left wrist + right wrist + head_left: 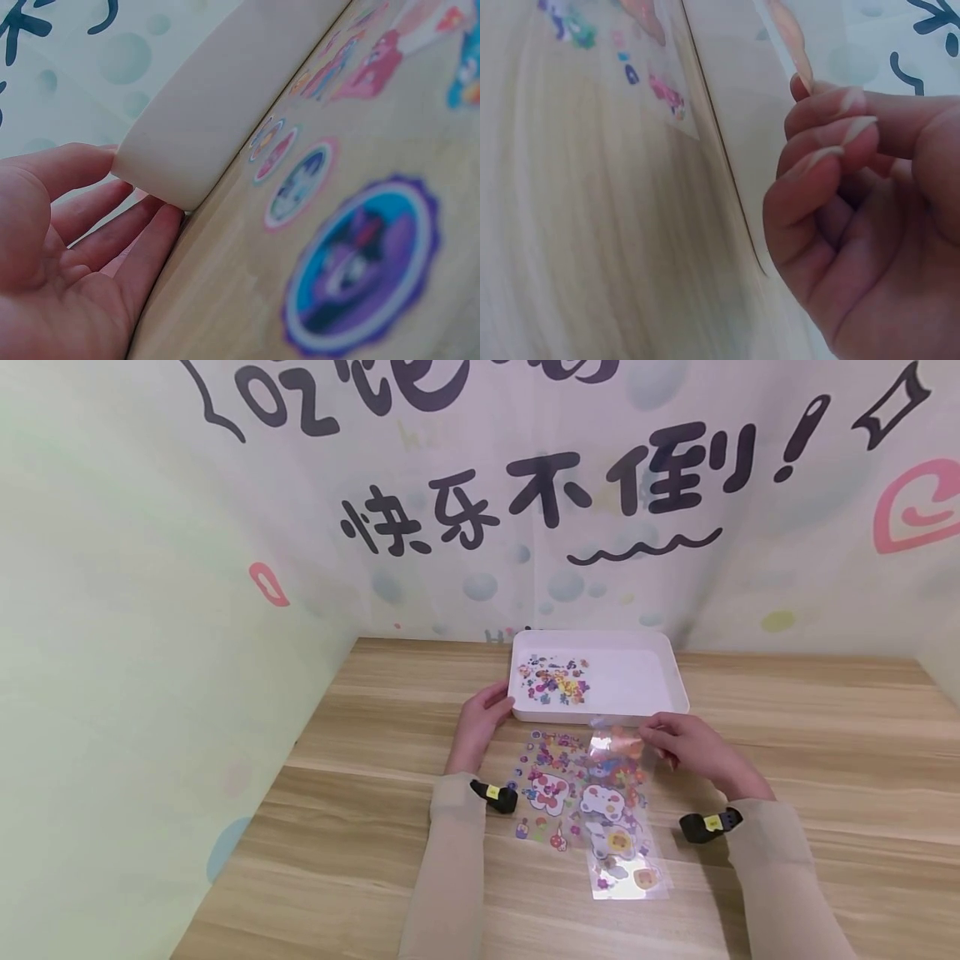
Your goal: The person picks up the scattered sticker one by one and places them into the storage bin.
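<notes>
My left hand (482, 720) rests its fingers against the front left corner of a white tray (637, 681). Up close in the left wrist view, the fingertips line the end of the tray wall (217, 97), the lowest one near the table. My right hand (686, 743) pinches the upper right edge of a clear sticker sheet (603, 802) between thumb and fingers, in front of the tray. The remaining fingers are curled in the right wrist view. Another clear sticker sheet (547, 793) with cartoon pictures lies to its left, partly overlapped by the held one.
Inside the tray, at its left, sits a batch of small colourful stickers (555, 681). The tray stands at the back of the wood-grain table (360, 827), close to a printed cloth backdrop (465, 560). A black wrist device (705, 825) sits on each sleeve.
</notes>
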A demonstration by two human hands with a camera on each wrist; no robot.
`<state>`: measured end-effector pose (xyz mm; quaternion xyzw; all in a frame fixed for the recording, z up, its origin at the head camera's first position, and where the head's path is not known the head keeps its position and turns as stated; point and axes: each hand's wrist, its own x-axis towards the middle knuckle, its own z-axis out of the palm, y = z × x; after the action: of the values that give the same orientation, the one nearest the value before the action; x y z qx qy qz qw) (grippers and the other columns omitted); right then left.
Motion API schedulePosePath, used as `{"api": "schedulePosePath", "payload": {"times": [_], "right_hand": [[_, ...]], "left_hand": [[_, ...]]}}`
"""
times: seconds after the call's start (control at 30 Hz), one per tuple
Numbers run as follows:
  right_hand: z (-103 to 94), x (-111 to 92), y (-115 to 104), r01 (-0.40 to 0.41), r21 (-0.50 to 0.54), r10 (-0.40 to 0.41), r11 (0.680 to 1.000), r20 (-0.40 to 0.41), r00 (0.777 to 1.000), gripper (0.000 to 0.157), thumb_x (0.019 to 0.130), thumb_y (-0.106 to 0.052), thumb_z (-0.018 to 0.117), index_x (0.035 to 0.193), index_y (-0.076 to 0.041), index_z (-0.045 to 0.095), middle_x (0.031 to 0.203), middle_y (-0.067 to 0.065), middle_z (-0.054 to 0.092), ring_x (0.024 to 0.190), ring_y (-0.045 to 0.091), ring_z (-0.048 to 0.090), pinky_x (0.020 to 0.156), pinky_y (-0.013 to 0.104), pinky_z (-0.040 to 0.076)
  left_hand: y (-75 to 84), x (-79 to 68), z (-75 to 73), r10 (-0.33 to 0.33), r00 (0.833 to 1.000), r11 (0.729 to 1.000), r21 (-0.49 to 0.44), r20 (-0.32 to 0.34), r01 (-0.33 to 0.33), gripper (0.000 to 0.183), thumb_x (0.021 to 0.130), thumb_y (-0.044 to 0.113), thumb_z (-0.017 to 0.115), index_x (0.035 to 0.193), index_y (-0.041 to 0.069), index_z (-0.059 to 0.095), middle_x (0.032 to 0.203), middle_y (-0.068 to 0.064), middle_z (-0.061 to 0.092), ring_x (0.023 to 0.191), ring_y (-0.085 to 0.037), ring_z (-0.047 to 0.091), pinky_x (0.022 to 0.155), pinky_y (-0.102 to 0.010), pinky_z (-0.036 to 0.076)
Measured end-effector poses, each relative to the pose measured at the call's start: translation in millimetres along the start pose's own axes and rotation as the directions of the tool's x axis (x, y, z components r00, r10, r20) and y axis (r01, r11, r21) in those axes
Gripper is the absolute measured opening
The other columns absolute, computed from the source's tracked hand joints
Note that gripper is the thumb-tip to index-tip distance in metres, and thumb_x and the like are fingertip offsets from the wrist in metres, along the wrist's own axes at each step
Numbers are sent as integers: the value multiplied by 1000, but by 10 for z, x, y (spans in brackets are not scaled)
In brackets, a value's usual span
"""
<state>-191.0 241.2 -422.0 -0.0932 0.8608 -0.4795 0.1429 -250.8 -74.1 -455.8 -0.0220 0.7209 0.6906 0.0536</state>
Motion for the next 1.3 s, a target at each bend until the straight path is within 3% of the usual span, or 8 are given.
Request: {"api": "schedulePosePath", "payload": {"times": [0.6, 1.03, 1.3], "right_hand": [[-30, 21, 32, -8, 118, 19, 993, -88, 996, 34, 92, -34, 47, 107, -3, 52, 72, 11, 51, 56, 18, 48, 49, 30, 47], [-59, 12, -1, 4, 227, 26, 974, -130, 991, 36, 92, -33, 47, 109, -2, 49, 72, 6, 51, 58, 13, 48, 51, 30, 48], [-72, -2, 11, 13, 226, 22, 974, -154, 988, 40, 91, -37, 46, 111, -3, 49, 76, 8, 52, 60, 16, 49, 55, 29, 50]], "left_hand": [[17, -7, 10, -10, 1000, 1000, -7, -11, 10, 37, 87, 20, 58, 124, 18, 53, 124, -1, 53, 107, -9, 52, 88, -25, 46], [20, -3, 7, -20, 1000, 1000, -2, -14, 20, 37, 86, 22, 59, 123, 19, 54, 123, 0, 53, 106, -9, 52, 87, -24, 46], [18, 6, -1, -24, 1000, 999, -25, 1, 24, 40, 86, 23, 60, 125, 18, 52, 126, -1, 51, 109, -10, 50, 90, -25, 44]]}}
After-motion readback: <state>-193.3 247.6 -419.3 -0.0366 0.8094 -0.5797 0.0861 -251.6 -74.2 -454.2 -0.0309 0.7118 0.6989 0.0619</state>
